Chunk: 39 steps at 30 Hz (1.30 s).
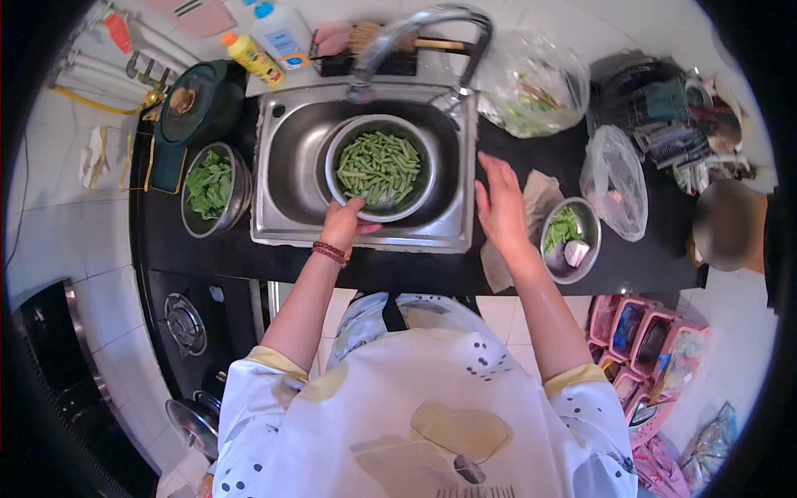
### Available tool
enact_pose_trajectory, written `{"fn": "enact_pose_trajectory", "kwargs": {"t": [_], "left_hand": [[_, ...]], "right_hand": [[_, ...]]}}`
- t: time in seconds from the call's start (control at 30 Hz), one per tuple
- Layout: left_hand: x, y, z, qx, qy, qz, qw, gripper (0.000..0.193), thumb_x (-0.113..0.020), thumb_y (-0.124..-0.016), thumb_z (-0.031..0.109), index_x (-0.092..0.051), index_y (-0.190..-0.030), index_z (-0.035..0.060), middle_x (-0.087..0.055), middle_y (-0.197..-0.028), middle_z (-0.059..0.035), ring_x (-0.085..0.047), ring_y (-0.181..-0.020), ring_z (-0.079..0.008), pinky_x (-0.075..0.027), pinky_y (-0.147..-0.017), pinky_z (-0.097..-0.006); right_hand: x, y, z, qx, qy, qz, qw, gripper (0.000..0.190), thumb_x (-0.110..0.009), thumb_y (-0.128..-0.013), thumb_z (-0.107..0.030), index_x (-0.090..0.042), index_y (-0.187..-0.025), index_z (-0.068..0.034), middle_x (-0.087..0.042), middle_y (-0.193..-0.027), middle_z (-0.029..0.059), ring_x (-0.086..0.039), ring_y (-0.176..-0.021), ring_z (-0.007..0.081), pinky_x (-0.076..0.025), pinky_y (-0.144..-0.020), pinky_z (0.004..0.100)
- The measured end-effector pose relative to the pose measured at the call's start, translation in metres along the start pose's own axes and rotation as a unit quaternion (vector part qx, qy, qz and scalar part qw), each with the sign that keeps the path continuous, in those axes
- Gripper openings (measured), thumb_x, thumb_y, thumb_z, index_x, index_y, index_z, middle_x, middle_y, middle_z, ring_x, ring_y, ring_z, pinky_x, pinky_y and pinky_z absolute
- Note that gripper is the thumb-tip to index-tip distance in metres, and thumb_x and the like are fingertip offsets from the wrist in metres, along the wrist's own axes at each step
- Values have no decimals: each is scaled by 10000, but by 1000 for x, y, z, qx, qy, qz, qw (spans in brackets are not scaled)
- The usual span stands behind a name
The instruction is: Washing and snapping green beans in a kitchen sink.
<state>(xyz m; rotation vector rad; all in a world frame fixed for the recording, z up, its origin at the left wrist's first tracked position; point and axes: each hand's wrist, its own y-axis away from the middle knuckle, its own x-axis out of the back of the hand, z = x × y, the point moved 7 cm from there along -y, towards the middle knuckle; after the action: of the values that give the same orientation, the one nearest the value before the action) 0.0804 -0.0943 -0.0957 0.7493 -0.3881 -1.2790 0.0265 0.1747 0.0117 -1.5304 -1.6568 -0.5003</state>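
Note:
Cut green beans [378,167] fill part of a round metal bowl [428,193] over the steel sink [292,155]. My left hand [346,223] grips the bowl's near rim, with the thumb on the edge and the fingers beneath. To the right of the sink, my right hand [501,202] is held with its fingers apart and nothing in it, over the dark counter beside a brown cloth or paper [540,194]. A smaller metal bowl [591,264] near my right forearm contains chopped greens [562,229] and a purple-white vegetable piece [576,253].
The faucet [429,15] arches over the sink. Left stand a bowl of leafy greens [210,185] and a lidded green pot [202,103]. Bottles [255,59] and a brush [380,40] line the back. Plastic bags [535,87] and a dish rack [666,115] stand right; a gas burner [185,324] is lower left.

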Motion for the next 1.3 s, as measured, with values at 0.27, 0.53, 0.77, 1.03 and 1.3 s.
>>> {"fn": "enact_pose_trajectory", "kwargs": {"t": [0.27,0.53,0.77,1.03,1.3], "left_hand": [[22,-25,40,-19,45,-72,996,445,-504,-904,110,-425,-1326,-5,-586,-1208,-156,-652,-1005,-252,-625,-683,-344],[27,-30,31,-32,54,-101,993,465,-489,-895,65,-395,-1348,24,-566,-1226,-164,-654,-999,-284,-626,-674,-386],[1,-5,46,-94,-1,-140,986,501,-501,-869,27,-369,-1351,31,-543,-1200,-157,-631,-1017,-310,-629,-614,-379],[-2,4,38,-9,86,-172,981,414,-537,-891,95,-497,-1297,25,-599,-1200,-113,-644,-1023,-226,-623,-727,-365],[-20,17,51,-34,57,-177,982,481,-556,-877,106,-454,-1344,47,-595,-1228,-115,-656,-1012,-226,-615,-715,-359]], "right_hand": [[-56,-45,-20,-103,36,39,993,480,-605,-837,-16,-477,-1299,12,-517,-1226,219,-540,-1109,405,-465,-936,437],[-77,-57,-110,33,15,-55,998,395,-700,-783,-92,-561,-1148,-34,-558,-1112,166,-574,-1016,385,-505,-809,435],[-125,-75,-124,9,154,-156,976,823,-861,-598,-330,-505,-1320,-158,-480,-1215,158,-523,-1109,373,-520,-842,422],[-80,-55,-125,127,-7,-207,970,548,-728,-664,16,-582,-1161,-159,-486,-1235,120,-511,-1169,349,-499,-887,428],[-49,-45,-95,28,-110,-88,990,393,-678,-776,38,-620,-1135,-110,-524,-1257,157,-558,-1132,347,-461,-947,400]]}}
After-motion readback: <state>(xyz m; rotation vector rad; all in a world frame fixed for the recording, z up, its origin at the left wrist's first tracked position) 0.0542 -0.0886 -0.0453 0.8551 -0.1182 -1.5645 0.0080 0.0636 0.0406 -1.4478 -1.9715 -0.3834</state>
